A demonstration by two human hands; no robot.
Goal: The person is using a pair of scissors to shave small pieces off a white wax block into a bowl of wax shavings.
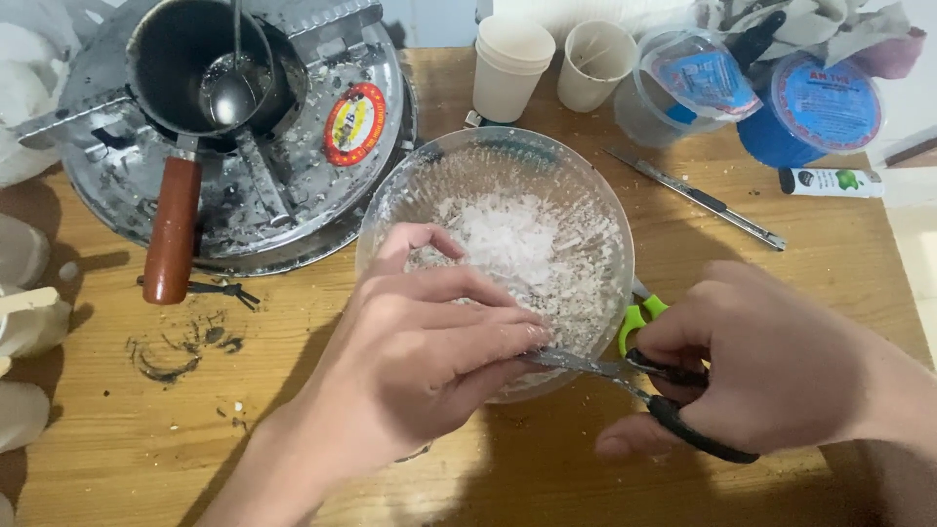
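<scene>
A clear glass bowl (586, 195) full of white flakes and shavings (512, 244) stands in the middle of the wooden table (117, 449). My left hand (420, 342) rests over the bowl's near rim, its fingertips pinching something small at the scissors' blades; I cannot tell what. My right hand (771, 366) grips black-handled scissors (625, 369), blades pointing left over the bowl's near edge. A second pair with green handles (639, 317) lies by the bowl's right side.
A round metal stove (293, 185) at the back left carries a dark saucepan (185, 59) with a brown handle and a ladle. Paper cups (508, 68), plastic tubs with blue lids (825, 102), a utility knife (698, 198) and a small tube (830, 182) line the back.
</scene>
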